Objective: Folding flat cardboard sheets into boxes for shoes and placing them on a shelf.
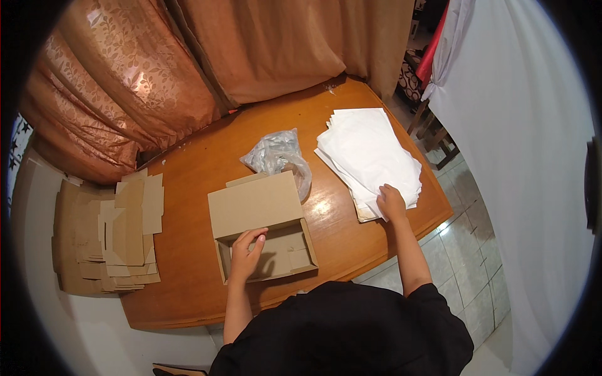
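An open brown cardboard box [307,241] stands on the table in front of me, its lid [254,203] raised at the far side. My left hand [248,252] hovers over the near left part of the box, holding nothing, with thumb and fingers apart. Its inside looks bare except for a folded flap at the right. To the right lies a loose stack of white paper sheets [367,147]. At the near edge of that stack, my right hand [391,202] has its fingers closed on a sheet; the fingertips are partly hidden.
Flattened cardboard pieces [128,232] are piled at the table's left end. A clear plastic bag [276,153] with greyish contents sits behind the box. The wooden table [194,163] meets brown curtains [269,50] at the back. A white cloth [514,125] hangs at right.
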A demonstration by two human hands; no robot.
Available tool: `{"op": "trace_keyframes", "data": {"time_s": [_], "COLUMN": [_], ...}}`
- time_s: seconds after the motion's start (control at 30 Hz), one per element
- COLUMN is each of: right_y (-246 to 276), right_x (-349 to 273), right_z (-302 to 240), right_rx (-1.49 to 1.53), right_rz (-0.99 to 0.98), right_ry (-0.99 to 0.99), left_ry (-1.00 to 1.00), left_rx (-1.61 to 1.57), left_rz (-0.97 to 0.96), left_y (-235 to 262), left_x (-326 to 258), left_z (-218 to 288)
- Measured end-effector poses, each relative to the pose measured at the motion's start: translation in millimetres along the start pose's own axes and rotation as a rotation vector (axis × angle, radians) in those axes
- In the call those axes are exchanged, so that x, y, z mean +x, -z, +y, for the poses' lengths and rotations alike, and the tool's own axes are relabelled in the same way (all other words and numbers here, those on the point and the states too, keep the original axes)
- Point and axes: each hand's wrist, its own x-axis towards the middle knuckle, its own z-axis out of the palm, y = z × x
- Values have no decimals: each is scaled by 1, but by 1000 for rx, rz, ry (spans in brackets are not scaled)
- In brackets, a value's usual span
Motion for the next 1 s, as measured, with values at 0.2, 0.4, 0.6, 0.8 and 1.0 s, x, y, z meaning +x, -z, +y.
{"op": "trace_keyframes", "data": {"time_s": [0.2, 0.4, 0.6, 0.8, 1.0], "right_y": [8, 13, 11, 37, 105], "right_x": [-4, -13, -20, -20, -38], "right_z": [-7, 3, 10, 3, -71], "right_rx": [46, 96, 147, 93, -101], "right_rz": [11, 73, 62, 125, 320], "right_ry": [24, 171, 189, 125, 205], "left_ry": [-99, -190, -241, -304, -515], "left_rx": [-7, 16, 37, 40, 269], "left_rz": [-100, -199, -293, -300, -303], "left_y": [-16, -30, -43, -45, -59], "left_x": [15, 27, 34, 32, 34], "left_z": [16, 26, 32, 38, 59]}}
